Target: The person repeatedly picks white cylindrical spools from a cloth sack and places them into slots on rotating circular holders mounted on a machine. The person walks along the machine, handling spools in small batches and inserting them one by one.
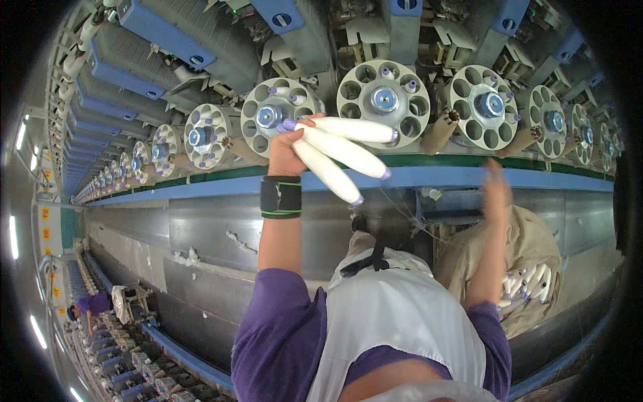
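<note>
My left hand (287, 153), with a black band on its wrist, is closed round the purple ends of three white yarn bobbins (343, 151). The bobbins fan out to the right, in front of a round bobbin magazine (383, 100) whose ring of holes holds a few bobbins. My right hand (495, 191) is raised at the blue rail, below another round magazine (487, 107). Motion smears its fingers, and no object shows in it. Beneath my right forearm, a beige cloth sack (462, 254) lies open with several white bobbins (529, 283) inside.
More round magazines (205, 137) line the winding machine to both sides. Brown tubes (441, 130) stick out between them. A blue rail (429, 178) runs along the front. Lint (187, 257) lies on the floor. Far left, another person (92, 307) bends beside a second machine row.
</note>
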A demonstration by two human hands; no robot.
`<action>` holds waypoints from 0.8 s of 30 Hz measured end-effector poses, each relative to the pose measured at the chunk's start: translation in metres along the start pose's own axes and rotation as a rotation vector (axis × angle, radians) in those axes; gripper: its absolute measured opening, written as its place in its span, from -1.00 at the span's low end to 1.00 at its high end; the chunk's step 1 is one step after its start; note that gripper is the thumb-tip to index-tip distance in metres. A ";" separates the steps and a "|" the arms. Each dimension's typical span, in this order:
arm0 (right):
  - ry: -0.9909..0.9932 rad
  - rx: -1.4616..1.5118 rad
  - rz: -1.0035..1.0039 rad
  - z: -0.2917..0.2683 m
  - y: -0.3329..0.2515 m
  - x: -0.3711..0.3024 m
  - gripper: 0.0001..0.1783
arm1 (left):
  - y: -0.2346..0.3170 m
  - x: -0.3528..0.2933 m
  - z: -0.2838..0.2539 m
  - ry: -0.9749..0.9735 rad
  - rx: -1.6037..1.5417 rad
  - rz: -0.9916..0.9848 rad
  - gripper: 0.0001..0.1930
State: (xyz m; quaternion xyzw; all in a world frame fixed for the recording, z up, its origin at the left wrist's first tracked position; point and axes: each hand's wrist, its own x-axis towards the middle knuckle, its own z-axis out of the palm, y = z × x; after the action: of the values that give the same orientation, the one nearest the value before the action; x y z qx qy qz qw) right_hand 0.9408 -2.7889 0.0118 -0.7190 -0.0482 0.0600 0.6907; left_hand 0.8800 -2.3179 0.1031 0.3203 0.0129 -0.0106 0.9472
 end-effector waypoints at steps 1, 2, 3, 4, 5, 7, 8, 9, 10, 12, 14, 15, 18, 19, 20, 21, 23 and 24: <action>-0.223 -0.149 -0.078 0.079 -0.017 0.023 -0.40 | -0.002 0.005 -0.006 -0.020 -0.044 0.004 -0.72; -0.476 -0.007 -0.130 0.148 -0.038 0.024 -0.31 | -0.001 0.007 -0.013 -0.014 -0.101 0.023 -0.70; -0.788 0.108 -0.037 0.204 -0.060 0.023 -0.24 | 0.005 0.005 -0.021 0.018 -0.139 0.091 -0.70; -1.123 0.306 0.050 0.246 -0.083 0.018 -0.29 | 0.016 -0.001 -0.031 0.053 -0.193 0.142 -0.69; -1.264 0.475 0.414 0.268 -0.104 0.009 -0.52 | 0.030 -0.011 -0.041 0.094 -0.247 0.197 -0.68; -1.191 0.016 0.402 0.294 -0.139 0.022 -0.73 | 0.072 -0.044 -0.064 0.073 -0.271 0.364 -0.65; -1.104 0.044 0.397 0.300 -0.148 0.029 -0.73 | 0.088 -0.061 -0.075 0.611 0.006 0.539 -0.65; -1.063 -0.090 0.364 0.308 -0.154 0.043 -0.76 | 0.102 -0.085 -0.084 0.407 -0.050 0.550 -0.65; -1.027 -0.179 0.281 0.319 -0.154 0.057 -0.76 | 0.112 -0.100 -0.094 0.315 -0.030 0.554 -0.67; -0.897 -0.263 0.046 0.350 -0.143 0.086 -0.75 | 0.122 -0.118 -0.113 0.435 0.061 0.577 -0.67; -0.755 -0.328 -0.226 0.397 -0.126 0.108 -0.75 | 0.118 -0.115 -0.129 0.596 0.110 0.601 -0.69; -0.689 -0.321 -0.418 0.421 -0.118 0.115 -0.76 | 0.110 -0.103 -0.135 0.767 0.193 0.674 -0.74; -0.717 -0.357 -0.254 0.471 -0.099 0.126 -0.77 | 0.089 -0.059 -0.142 0.987 0.247 0.754 -0.76; -0.726 -0.302 -0.288 0.482 -0.095 0.126 -0.77 | 0.080 -0.043 -0.139 1.075 0.292 0.786 -0.77; -0.722 -0.285 -0.285 0.490 -0.090 0.124 -0.77 | 0.069 -0.030 -0.134 1.092 0.361 0.779 -0.75; -0.793 -0.371 -0.189 0.494 -0.087 0.125 -0.77 | 0.058 -0.019 -0.129 1.119 0.440 0.782 -0.72; -0.854 -0.409 -0.137 0.497 -0.082 0.125 -0.77 | 0.044 -0.008 -0.121 1.171 0.676 0.784 -0.67; -0.911 -0.390 -0.112 0.496 -0.082 0.126 -0.77 | 0.040 -0.009 -0.118 1.192 0.835 0.779 -0.65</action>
State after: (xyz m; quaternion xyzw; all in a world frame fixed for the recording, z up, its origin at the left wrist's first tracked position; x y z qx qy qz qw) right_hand 0.9910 -2.2765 0.0721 -0.7319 -0.3938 0.3207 0.4543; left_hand 0.8700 -2.2140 0.0337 0.5794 0.3961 0.4864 0.5204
